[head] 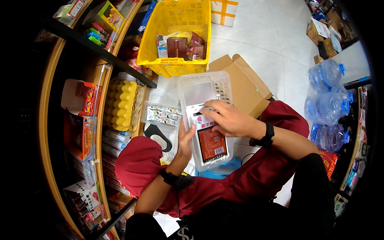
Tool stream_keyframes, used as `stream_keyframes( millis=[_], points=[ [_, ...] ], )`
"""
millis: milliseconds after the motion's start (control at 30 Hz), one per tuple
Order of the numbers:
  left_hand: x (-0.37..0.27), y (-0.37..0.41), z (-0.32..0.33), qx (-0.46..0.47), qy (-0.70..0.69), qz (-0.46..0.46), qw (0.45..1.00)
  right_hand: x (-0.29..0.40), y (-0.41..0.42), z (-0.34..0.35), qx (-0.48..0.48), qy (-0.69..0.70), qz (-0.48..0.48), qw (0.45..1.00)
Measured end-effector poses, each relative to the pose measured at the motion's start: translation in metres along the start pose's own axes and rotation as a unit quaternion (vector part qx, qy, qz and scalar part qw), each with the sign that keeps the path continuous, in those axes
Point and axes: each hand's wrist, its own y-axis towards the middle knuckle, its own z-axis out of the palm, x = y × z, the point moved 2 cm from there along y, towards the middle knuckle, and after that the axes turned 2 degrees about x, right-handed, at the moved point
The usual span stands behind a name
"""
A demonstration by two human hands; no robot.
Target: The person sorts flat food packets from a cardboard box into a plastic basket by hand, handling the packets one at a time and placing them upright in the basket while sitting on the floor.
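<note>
A translucent white plastic basket (195,90) is tilted over my lap. My left hand (185,139) holds its left side, thumb over the rim. Inside the basket, my right hand (232,118) grips a white packet (204,122) with red print, fingers over its upper part and thumb lower down. Just below that lies a flat orange-brown packet (210,145) with dark edges and a barcode. My right hand partly hides the white packet.
A yellow crate (174,63) with several packages stands ahead. Left are wooden shelves (103,120) with yellow egg trays (123,105). A small basket of sachets (163,115) sits on the floor, with an unfolded cardboard box (243,81) opposite. Water bottles (324,108) stand right.
</note>
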Motion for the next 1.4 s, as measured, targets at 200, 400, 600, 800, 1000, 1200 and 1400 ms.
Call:
stream_keyframes(
  millis=[200, 400, 600, 800, 1000, 1200, 1400],
  points=[
    [0.017, -0.006, -0.001, 0.025, 0.011, -0.034, 0.999, 0.003, -0.004, 0.019, 0.079, 0.035, 0.097, 0.991],
    [0.006, -0.009, -0.004, 0.037, -0.054, -0.085, 0.994, 0.006, -0.006, 0.031, 0.064, 0.067, 0.095, 0.991],
    [-0.006, -0.003, -0.027, -0.061, -0.035, -0.067, 0.995, 0.001, 0.007, 0.008, -0.131, 0.008, 0.021, 0.991],
    [-0.070, -0.022, -0.057, -0.143, -0.075, 0.036, 0.986, -0.046, 0.014, -0.021, -0.187, 0.013, 0.182, 0.965],
    [-0.096, -0.048, -0.069, -0.152, -0.112, 0.077, 0.979, -0.125, -0.015, 0.068, 0.141, -0.047, 0.317, 0.937],
    [-0.098, -0.054, -0.085, -0.205, -0.125, 0.081, 0.967, -0.173, -0.085, 0.197, 0.303, -0.098, 0.298, 0.900],
    [-0.100, -0.052, -0.090, -0.260, -0.108, 0.112, 0.953, -0.209, -0.118, 0.283, 0.316, -0.168, 0.343, 0.869]
  ],
)
